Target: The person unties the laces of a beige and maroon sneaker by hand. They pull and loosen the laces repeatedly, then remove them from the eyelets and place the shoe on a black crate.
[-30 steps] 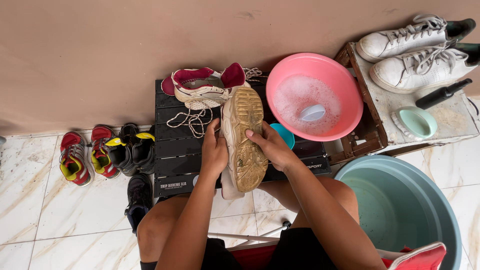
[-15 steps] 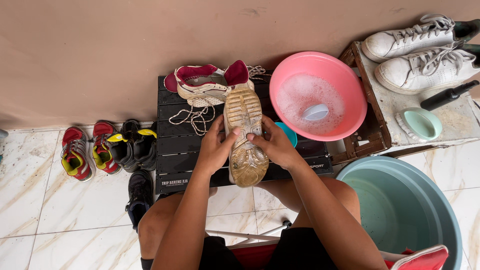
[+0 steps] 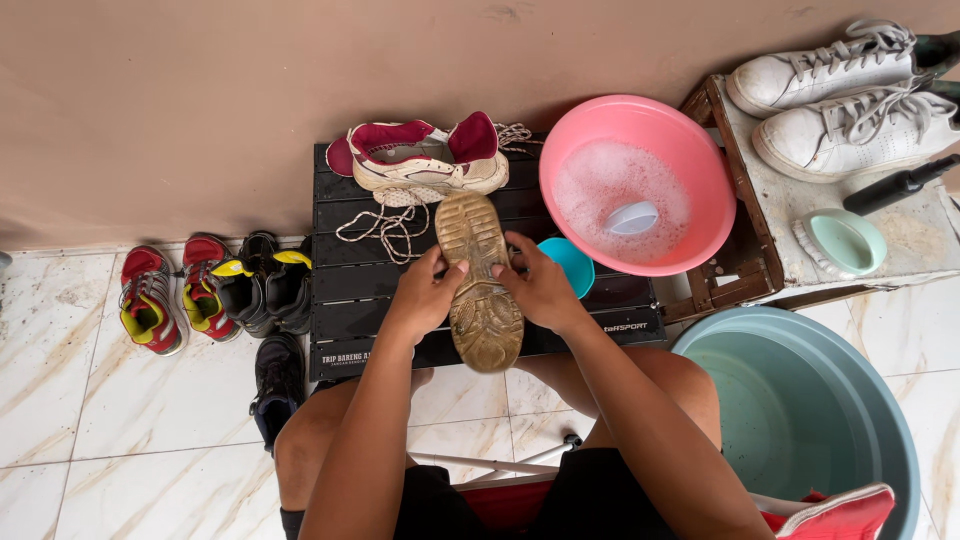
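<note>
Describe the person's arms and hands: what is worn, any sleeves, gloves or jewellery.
Both arms are bare from hand to upper arm, with no sleeve in view. The left hand and right hand wear no gloves, and no rings, watch or bracelet show. Fingernails are short and unpainted as far as can be seen. Lower down, black shorts are worn.

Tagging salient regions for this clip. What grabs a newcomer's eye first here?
The dirty shoe held sole-up at centre, gripped by the left hand and right hand over a black slatted table. Next, the pink basin of soapy water at upper right, then the large teal tub at lower right.
</note>
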